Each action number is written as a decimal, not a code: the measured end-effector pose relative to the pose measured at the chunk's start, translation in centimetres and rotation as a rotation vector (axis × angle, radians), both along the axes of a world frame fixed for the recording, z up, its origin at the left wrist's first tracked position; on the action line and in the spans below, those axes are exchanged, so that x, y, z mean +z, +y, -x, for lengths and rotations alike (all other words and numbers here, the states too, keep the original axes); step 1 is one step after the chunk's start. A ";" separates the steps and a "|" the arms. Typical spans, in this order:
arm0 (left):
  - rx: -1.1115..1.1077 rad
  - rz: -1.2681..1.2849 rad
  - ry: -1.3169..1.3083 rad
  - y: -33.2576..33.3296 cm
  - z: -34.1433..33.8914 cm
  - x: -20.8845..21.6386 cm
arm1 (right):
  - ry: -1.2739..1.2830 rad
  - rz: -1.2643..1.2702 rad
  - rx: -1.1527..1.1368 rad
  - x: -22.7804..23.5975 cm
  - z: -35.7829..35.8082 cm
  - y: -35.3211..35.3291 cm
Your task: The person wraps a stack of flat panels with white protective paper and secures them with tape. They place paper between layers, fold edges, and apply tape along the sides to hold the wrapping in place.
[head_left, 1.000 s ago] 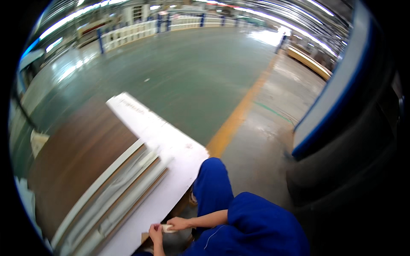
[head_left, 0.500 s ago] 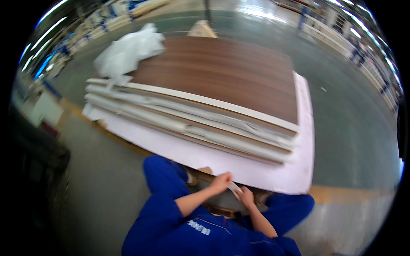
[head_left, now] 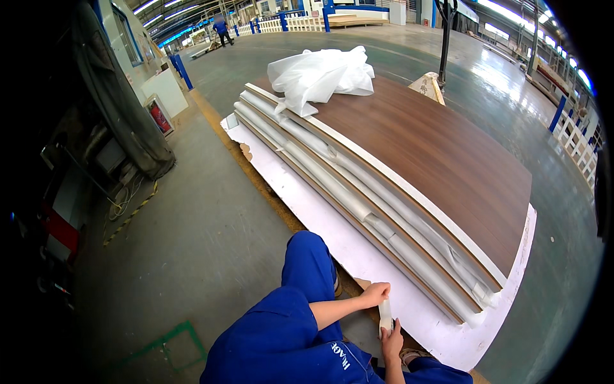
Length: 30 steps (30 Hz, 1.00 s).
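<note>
I am crouching in blue workwear with both hands in front of me. My left hand (head_left: 375,295) is closed, pinching the upper end of a short whitish strip (head_left: 384,313) that looks like tape. At the strip's lower end my right hand (head_left: 391,340) is closed around it; whether a roll sits inside that hand cannot be made out. Beyond the hands lies a stack of panels, the top one a brown wood-grain panel (head_left: 435,150) with a white edge. White foam sheeting (head_left: 377,214) shows between the panels. Under the stack is a pale pinkish-white board (head_left: 300,201).
Crumpled white foam sheet (head_left: 326,73) lies on the stack's far left corner. A pallet jack (head_left: 432,86) stands behind the stack. To the left are a dark curtain (head_left: 121,96) and a fire extinguisher box (head_left: 158,115). Far off, a person (head_left: 222,30) walks near white fencing.
My view has turned left, so the stack and my hands appear farther right. Both hands still hold the whitish strip, which now runs more upright between them.
</note>
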<state>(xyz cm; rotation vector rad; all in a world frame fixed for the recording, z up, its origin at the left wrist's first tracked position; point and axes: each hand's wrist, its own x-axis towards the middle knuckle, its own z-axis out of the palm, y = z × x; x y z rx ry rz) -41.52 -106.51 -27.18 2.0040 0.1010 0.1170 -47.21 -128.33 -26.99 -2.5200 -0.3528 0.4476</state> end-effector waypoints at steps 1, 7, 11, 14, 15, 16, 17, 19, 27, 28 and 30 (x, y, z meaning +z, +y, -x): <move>-0.012 0.003 0.028 -0.5 0.1 1.1 | 0.056 0.001 -0.091 -0.4 -0.5 0.1; 0.014 0.058 -0.073 -0.7 -0.2 1.3 | 0.114 0.178 -0.193 -0.8 -2.3 -0.7; 0.043 0.204 0.003 0.7 -0.5 0.3 | 0.102 -0.012 -0.133 -0.5 -1.8 -0.8; 0.042 0.128 0.021 3.3 -0.7 -3.9 | 0.151 -0.175 -0.090 0.2 -1.1 -0.7; 0.046 0.036 0.170 3.3 -0.7 -4.4 | 0.140 -0.178 -0.092 -0.8 -0.9 -1.0; 0.048 -0.057 0.323 3.6 -0.4 -4.5 | 0.138 -0.173 -0.092 -0.9 -0.5 -1.0; 0.025 -0.175 0.374 3.0 -0.3 -3.8 | 0.122 -0.113 -0.095 -0.5 -0.4 -1.0; -0.019 -0.297 0.386 2.8 0.3 -3.5 | 0.134 -0.050 -0.097 -0.2 -0.5 -0.5; 0.075 0.016 0.192 3.0 -1.4 -1.3 | 0.233 -0.227 -0.054 -0.9 -1.4 -1.1; 0.019 0.003 0.201 3.4 -1.5 -1.0 | 0.283 -0.277 -0.045 -0.6 -1.4 -0.9; -0.087 -0.021 0.217 4.0 -1.6 -0.6 | 0.211 -0.159 -0.002 -0.2 -1.4 -1.1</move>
